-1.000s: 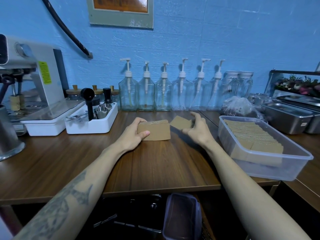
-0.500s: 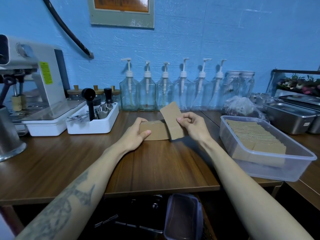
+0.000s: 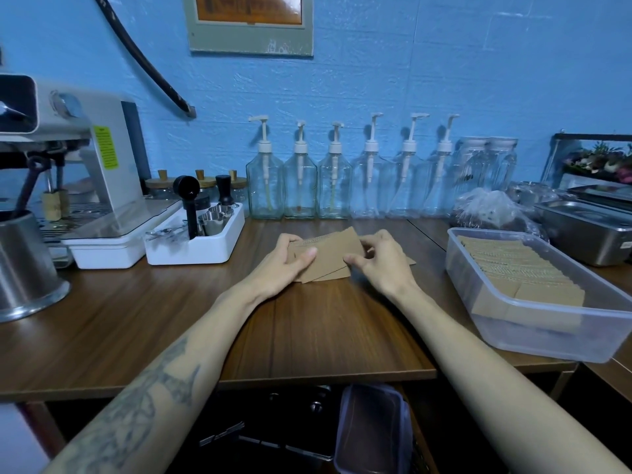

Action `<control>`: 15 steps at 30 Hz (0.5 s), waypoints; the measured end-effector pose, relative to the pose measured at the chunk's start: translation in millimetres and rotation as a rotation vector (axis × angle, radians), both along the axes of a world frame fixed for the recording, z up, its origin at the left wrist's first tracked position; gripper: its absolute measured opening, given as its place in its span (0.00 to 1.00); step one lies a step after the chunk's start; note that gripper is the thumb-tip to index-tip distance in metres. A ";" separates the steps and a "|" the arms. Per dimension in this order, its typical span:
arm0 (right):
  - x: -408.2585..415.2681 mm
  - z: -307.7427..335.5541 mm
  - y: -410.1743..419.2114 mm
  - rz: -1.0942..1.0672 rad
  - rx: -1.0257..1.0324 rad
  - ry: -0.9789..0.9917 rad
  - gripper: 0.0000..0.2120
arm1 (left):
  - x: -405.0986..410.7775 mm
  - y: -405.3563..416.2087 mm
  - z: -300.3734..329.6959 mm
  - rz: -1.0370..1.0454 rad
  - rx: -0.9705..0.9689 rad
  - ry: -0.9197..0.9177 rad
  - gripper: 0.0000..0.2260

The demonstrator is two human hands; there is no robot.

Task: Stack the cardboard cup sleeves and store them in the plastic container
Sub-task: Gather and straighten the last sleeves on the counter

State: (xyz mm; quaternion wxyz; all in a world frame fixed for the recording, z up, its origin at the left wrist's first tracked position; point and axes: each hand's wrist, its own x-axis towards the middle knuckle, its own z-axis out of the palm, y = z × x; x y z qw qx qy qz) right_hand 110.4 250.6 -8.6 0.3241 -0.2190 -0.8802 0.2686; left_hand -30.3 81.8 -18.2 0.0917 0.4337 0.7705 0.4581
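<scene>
A: Head view. Where did the loose cardboard cup sleeves [image 3: 328, 256] lie?

B: Mid-table, a small fanned stack on the wooden table [image 3: 325, 330], its corners out of line. The top sleeve sat tilted, one corner raised toward the wall. Another flat sleeve [image 3: 408, 261] showed just behind the right hand.

A: Hands?

B: Left hand [image 3: 285, 263] gripped the stack's left end, thumb on top, fingers curled over the far edge. Right hand [image 3: 379, 263] pinched the right end, thumb at the near edge, fingers bent above.

A: The plastic container [image 3: 547, 340]?

B: To the right, near the table's front-right corner, well apart from the hands. Clear walls, no lid on it. A row of stored sleeves [image 3: 513, 268] lay overlapped inside, from the far end to near the front wall.

A: Open room?

B: Bare wood between the stack and the near table edge, under both forearms. A strip of bare wood also lay between the right hand and the container's left wall.

A: Edges further off?

B: A white tray [image 3: 195, 246] of metal tools sat left of the stack, beside an espresso machine [image 3: 85, 172]. Pump bottles [image 3: 335, 179] lined the blue wall behind. Steel pans [image 3: 588, 230] stood behind the container. A dark lidded box [image 3: 372, 429] showed below the table's front edge.
</scene>
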 end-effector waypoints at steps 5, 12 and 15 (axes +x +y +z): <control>-0.5 -6.8 -2.5 0.071 0.122 -0.143 0.30 | -6.2 1.2 -4.6 -0.018 0.017 0.096 0.19; -11.2 -8.9 -2.6 0.223 0.398 -0.157 0.28 | -11.1 0.9 -5.9 -0.065 0.083 0.145 0.19; -12.7 -9.8 -2.7 0.241 0.391 -0.157 0.25 | -11.6 2.8 -6.4 -0.065 0.092 0.138 0.17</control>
